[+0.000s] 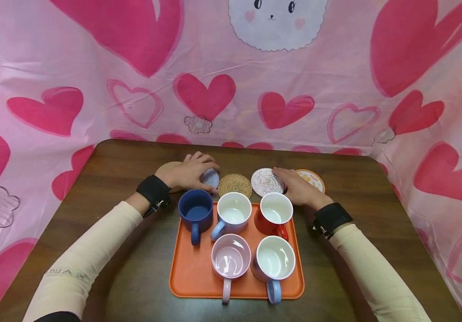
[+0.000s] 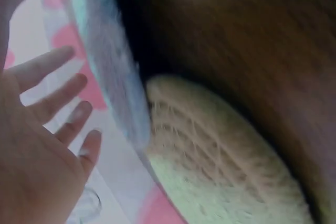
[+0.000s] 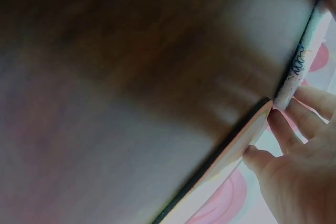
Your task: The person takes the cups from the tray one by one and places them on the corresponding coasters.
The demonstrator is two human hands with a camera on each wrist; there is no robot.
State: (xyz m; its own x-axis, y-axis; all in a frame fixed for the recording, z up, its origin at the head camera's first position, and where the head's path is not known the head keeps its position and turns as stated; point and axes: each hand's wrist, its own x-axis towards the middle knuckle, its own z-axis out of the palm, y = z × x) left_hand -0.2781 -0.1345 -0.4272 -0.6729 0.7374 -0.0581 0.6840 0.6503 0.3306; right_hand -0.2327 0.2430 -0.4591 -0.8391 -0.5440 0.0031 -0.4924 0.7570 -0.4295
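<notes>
My left hand (image 1: 192, 172) spans a small grey-blue round coaster (image 1: 209, 178), its thumb by the near edge and a finger by the far edge. In the left wrist view several of its fingers (image 2: 50, 98) are spread loosely, apart from that coaster. My right hand (image 1: 301, 190) touches a white speckled coaster (image 1: 266, 181), fingers along its right side. A woven tan coaster (image 1: 235, 185) lies between these two. Partly hidden behind the left hand is a beige coaster (image 1: 169, 165). Beyond the right hand lies an orange-rimmed white coaster (image 1: 310, 178).
An orange tray (image 1: 192, 281) stands nearer me on the brown table (image 1: 134, 268). It bears a dark blue mug (image 1: 196, 210), a light blue mug (image 1: 234, 212), a red mug (image 1: 276, 210), a pink mug (image 1: 231, 257) and another blue-handled mug (image 1: 274, 259). Heart-patterned cloth (image 1: 214, 53) hangs behind.
</notes>
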